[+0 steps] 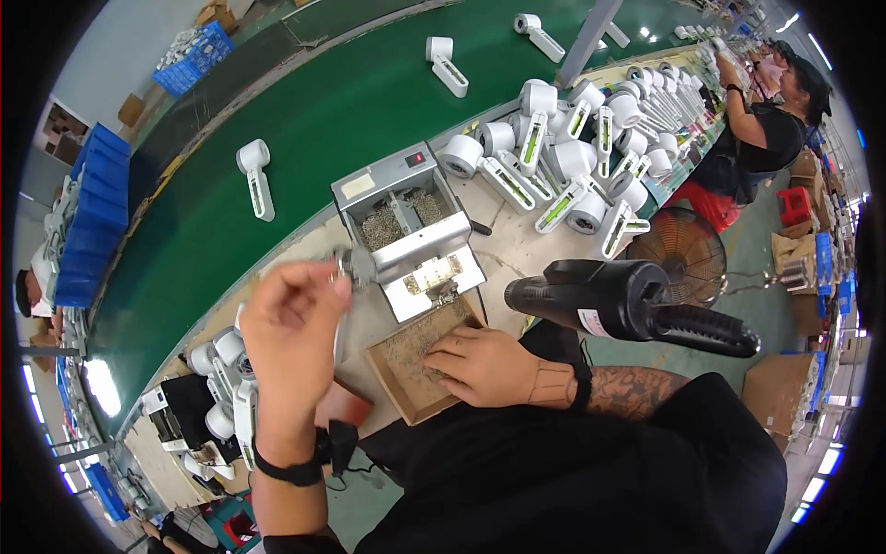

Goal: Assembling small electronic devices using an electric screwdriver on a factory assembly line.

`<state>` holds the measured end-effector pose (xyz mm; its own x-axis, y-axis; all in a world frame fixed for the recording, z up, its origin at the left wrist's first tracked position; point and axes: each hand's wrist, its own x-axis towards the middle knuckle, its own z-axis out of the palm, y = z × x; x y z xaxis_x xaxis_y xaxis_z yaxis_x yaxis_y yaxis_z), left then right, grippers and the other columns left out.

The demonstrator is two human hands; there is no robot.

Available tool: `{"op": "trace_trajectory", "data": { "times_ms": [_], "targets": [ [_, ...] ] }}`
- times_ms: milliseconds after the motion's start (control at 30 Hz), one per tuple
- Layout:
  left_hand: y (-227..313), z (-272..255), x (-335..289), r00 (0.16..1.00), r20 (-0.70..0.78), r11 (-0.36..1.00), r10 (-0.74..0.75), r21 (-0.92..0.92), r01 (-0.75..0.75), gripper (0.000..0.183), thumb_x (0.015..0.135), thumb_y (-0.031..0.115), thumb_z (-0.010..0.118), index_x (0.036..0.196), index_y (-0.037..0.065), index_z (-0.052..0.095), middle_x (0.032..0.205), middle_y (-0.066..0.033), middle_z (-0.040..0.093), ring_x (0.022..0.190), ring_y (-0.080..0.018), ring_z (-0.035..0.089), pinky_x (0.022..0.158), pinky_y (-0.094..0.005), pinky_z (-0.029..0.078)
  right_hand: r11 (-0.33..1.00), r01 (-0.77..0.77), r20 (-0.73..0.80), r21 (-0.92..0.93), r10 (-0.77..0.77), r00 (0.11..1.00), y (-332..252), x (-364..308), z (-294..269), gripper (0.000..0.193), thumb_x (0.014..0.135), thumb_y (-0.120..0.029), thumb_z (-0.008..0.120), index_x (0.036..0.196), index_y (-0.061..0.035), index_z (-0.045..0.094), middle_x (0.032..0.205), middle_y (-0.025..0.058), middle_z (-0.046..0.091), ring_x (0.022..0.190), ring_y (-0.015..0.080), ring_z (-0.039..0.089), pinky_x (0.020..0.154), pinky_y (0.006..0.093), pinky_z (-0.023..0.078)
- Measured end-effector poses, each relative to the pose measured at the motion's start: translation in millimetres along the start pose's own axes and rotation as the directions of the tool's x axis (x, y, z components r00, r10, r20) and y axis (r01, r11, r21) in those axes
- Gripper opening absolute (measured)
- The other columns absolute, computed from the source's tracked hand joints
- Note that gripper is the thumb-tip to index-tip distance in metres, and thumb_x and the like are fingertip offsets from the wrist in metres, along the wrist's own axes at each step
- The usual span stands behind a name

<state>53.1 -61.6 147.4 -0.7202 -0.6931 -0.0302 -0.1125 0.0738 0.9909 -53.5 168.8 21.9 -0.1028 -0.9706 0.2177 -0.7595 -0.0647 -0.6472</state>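
My left hand [293, 337] is raised left of a grey metal screw feeder [355, 188]. Its thumb and fingers are closed on a small, shiny grey piece [357, 266], blurred and too unclear to name. My right hand [484, 367] reaches into a shallow cardboard tray [392, 390], its fingers stretched over small loose screws [420, 346] on the bottom. Nothing shows gripped in that hand. Many small screws [426, 205] fill the feeder's open bin. On its front plate, nearest the tray, more tiny metal parts [434, 274] lie scattered.
A black power tool [600, 300] hangs to the right, above my forearm. White handheld fan-like units [572, 162] crowd the bench behind it; others [226, 355] lie at left. A green conveyor [323, 138] carries several more. A floor fan [678, 254] and a co-worker [771, 129] are at right.
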Motion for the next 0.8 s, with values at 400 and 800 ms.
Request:
{"op": "trace_trajectory", "data": {
  "times_ms": [400, 800],
  "targets": [
    [-7, 40, 62, 0.931, 0.22, 0.484, 0.291, 0.805, -0.342, 0.011, 0.085, 0.018, 0.085, 0.095, 0.013, 0.085, 0.085, -0.0022, 0.079, 0.094, -0.0251, 0.072, 0.087, -0.0426, 0.05, 0.999, 0.026, -0.063, 0.021, -0.025, 0.998, 7, -9, 2, 0.03, 0.087, -0.014, 0.075, 0.116, -0.0072, 0.072, 0.115, 0.0065, 0.073, 0.102, 0.0285, 0.071, 0.085, 0.0396, 0.061],
    [-1, 56, 95, 0.954, 0.294, 0.367, 0.054, 0.883, -0.293, 0.017, 0.083, 0.017, 0.087, 0.099, 0.012, 0.083, 0.084, -0.0036, 0.083, 0.078, -0.0223, 0.077, 0.078, -0.0395, 0.049, 0.999, 0.032, -0.058, 0.019, -0.031, 0.998, 7, -8, 0, 0.025, 0.084, -0.014, 0.074, 0.108, -0.0077, 0.069, 0.104, 0.0069, 0.067, 0.098, 0.0287, 0.068, 0.084, 0.0424, 0.058]
  ]
}}
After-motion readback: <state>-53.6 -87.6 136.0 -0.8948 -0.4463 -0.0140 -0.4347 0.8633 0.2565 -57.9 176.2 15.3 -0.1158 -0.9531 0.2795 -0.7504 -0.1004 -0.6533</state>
